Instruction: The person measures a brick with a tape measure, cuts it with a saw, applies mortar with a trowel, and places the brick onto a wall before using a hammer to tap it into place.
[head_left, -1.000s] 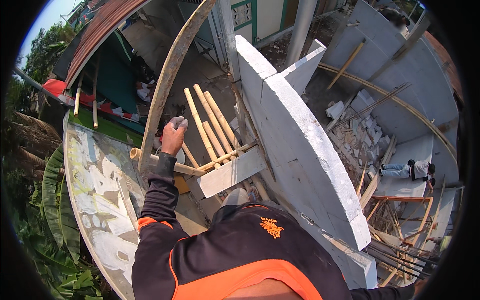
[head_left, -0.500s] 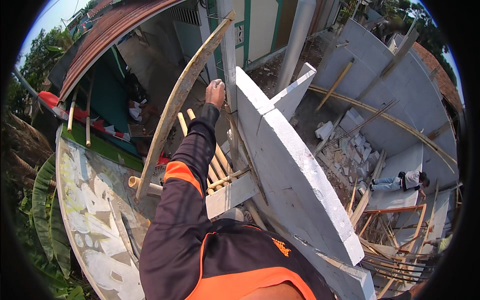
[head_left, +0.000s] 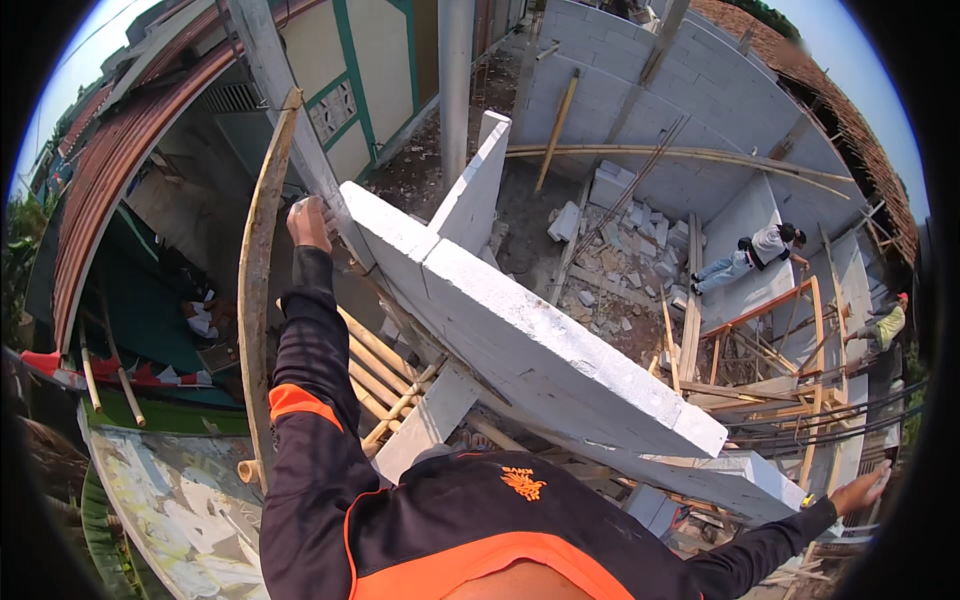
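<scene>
My left hand (head_left: 310,222) is raised with its fingers curled, beside the grey concrete post (head_left: 290,105) and the end of the white block wall (head_left: 570,335). What its fingers close on, if anything, is hidden. Left of that hand stands a long, weathered wooden plank (head_left: 256,260). Out to the far right, my right hand (head_left: 862,488) is stretched out with its fingers extended, holding nothing. It is beyond the wall's lower, stepped end (head_left: 750,478).
Bamboo poles (head_left: 375,350) and a pale board (head_left: 428,418) lie below my left arm. Broken blocks (head_left: 625,230) cover the ground beyond the wall. One person (head_left: 765,250) bends over a grey panel; another (head_left: 885,325) stands near wooden frames (head_left: 815,350). Dark rods (head_left: 800,435) run at the right.
My view has swung to the right, so the wall and left arm sit further left. My right arm has come into view, reaching outward. The left hand stays by the post.
</scene>
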